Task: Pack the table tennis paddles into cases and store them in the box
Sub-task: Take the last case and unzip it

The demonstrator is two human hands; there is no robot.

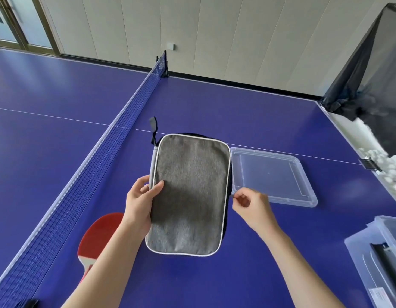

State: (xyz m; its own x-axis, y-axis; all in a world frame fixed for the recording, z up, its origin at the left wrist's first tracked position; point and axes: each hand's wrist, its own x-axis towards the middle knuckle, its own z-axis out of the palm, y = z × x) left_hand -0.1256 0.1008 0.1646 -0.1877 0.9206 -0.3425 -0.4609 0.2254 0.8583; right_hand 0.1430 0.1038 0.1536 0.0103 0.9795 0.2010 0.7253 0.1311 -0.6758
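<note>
Head view: blue table, panelled wall, both grips on grey case

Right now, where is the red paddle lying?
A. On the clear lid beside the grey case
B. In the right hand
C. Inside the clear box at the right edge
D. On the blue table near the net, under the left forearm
D: the red paddle lies flat on the blue table close to the net, partly hidden by the left forearm, while the left hand holds the grey case.
</note>
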